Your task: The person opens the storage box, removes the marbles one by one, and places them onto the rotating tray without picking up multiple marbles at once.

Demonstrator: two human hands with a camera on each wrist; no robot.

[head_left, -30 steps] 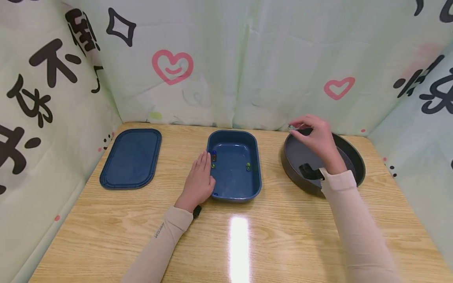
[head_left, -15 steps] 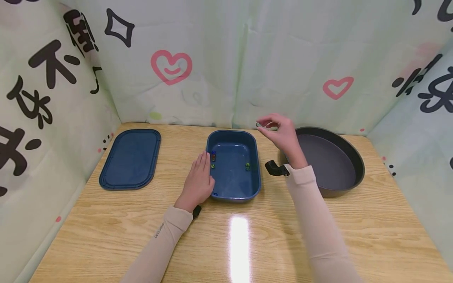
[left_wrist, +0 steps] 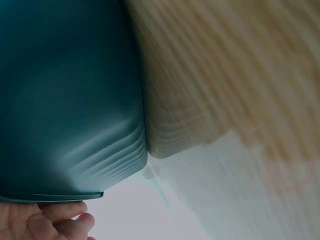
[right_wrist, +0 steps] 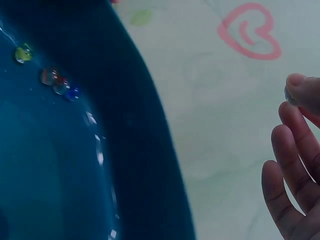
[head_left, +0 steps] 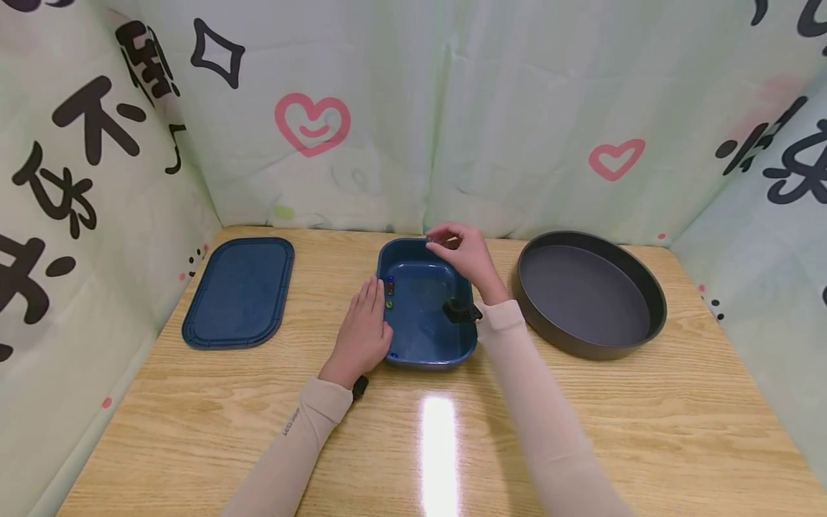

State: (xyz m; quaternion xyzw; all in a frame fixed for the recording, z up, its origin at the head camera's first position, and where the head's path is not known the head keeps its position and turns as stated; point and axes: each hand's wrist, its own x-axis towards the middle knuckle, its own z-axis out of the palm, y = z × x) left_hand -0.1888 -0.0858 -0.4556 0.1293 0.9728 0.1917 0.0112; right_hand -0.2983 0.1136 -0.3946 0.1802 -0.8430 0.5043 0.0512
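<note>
A blue rectangular tub (head_left: 431, 359) stands on the table with several glass marbles inside. Along its left wall lie a yellow-green marble (right_wrist: 23, 52), reddish ones (right_wrist: 49, 76) and a blue marble (right_wrist: 72, 93). My left hand (head_left: 362, 330) rests on the tub's left rim, fingers straight and together. Over the tub's far right part, my right hand (head_left: 466, 253) pinches a small clear marble (right_wrist: 289, 96) between thumb and index finger. In the right wrist view its other fingers are spread. My right wrist and its camera cover part of the tub's right side.
Right of the tub stands a round dark pan (head_left: 591, 301) with a high rim. A flat blue lid (head_left: 239, 291) lies at the left of the wooden table (head_left: 323, 459). Printed curtains (head_left: 413, 129) close off the back and both sides.
My right hand has moved left from above the round pan to above the blue tub, still pinching the marble. The left hand has stayed at the tub's rim.
</note>
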